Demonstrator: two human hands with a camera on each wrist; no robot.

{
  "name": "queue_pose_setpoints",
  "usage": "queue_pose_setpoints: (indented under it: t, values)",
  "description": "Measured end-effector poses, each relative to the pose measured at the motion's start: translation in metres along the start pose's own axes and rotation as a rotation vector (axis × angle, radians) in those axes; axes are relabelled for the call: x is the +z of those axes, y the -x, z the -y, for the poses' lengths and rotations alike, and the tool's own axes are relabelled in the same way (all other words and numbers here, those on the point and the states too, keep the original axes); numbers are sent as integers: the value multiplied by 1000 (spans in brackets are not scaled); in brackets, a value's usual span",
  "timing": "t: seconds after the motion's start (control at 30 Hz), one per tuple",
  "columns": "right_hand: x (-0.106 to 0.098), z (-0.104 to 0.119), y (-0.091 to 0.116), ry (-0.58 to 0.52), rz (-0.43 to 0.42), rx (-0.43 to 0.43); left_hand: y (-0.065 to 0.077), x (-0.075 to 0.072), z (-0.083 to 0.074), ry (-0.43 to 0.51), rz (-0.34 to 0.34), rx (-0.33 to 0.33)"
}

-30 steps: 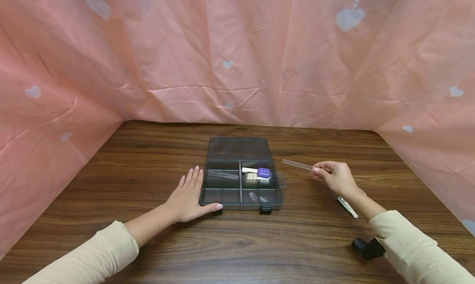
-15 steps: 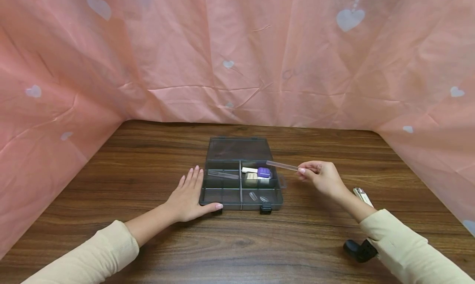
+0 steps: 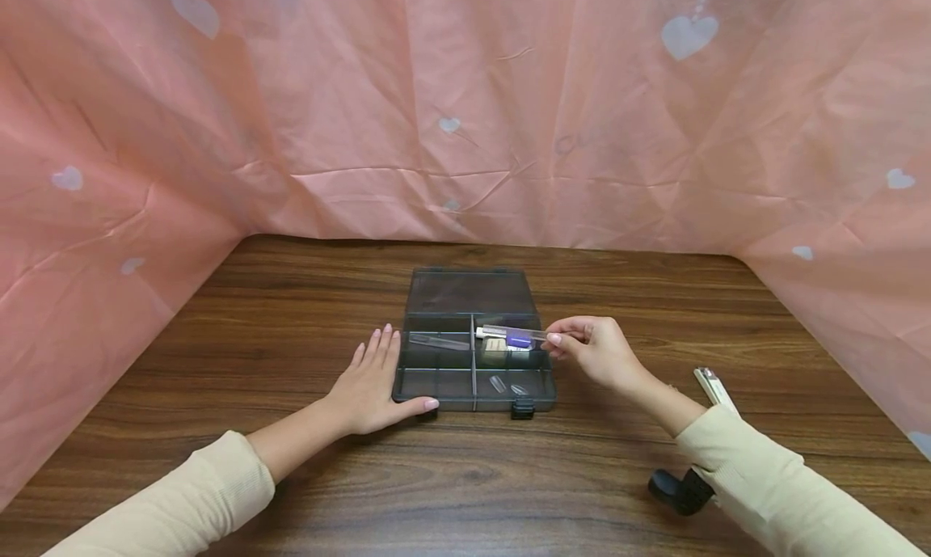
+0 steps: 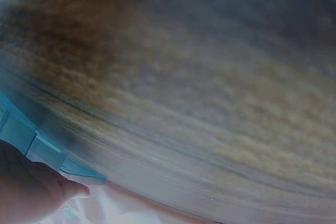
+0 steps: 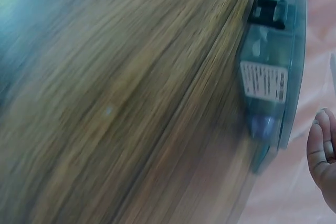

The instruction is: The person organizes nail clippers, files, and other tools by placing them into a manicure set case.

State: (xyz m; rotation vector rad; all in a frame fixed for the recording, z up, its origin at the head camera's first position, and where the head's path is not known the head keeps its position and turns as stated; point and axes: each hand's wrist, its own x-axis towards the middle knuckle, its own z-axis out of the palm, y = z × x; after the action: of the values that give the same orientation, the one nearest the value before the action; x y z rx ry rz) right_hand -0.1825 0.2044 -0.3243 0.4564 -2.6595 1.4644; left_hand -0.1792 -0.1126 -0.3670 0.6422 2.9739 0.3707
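On the worktop [image 3: 364, 492], near the middle of its far edge, lies one open case [image 3: 436, 383]. Of two hands, the left hand [image 3: 367, 389] spreads against the case's left side; the right hand [image 3: 592, 351] pinches one clear stick [image 3: 500, 329] over it. Inside: one grey strip [image 3: 440, 343], two bottles [image 3: 519, 342], two tiny clear pieces [image 3: 498, 384]. The stick overlaps the bottles; a sleeve [image 3: 756, 468] partly hides one nail clipper [image 3: 715, 389] toward the right edge.

bottles [image 3: 496, 348] in box [image 3: 436, 382]; strip [image 3: 515, 331] seemingly above them; clippers [image 3: 715, 390] right
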Motion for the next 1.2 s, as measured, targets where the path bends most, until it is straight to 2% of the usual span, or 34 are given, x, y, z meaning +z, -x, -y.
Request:
queue_pose_setpoints:
  t: [0.33,0.67,0.93,1.2]
  values:
    - [26,9,-16,44,11,-90,-1,2,1,0,-2,0]
    - [48,15,-35,90,28,-126,0,2,0,2,2,7]
    - [59,20,-46,160,66,-147,1,1,-1,10,-3,6]
    - [70,24,-52,295,134,-143,2,1,0,-3,-8,10]
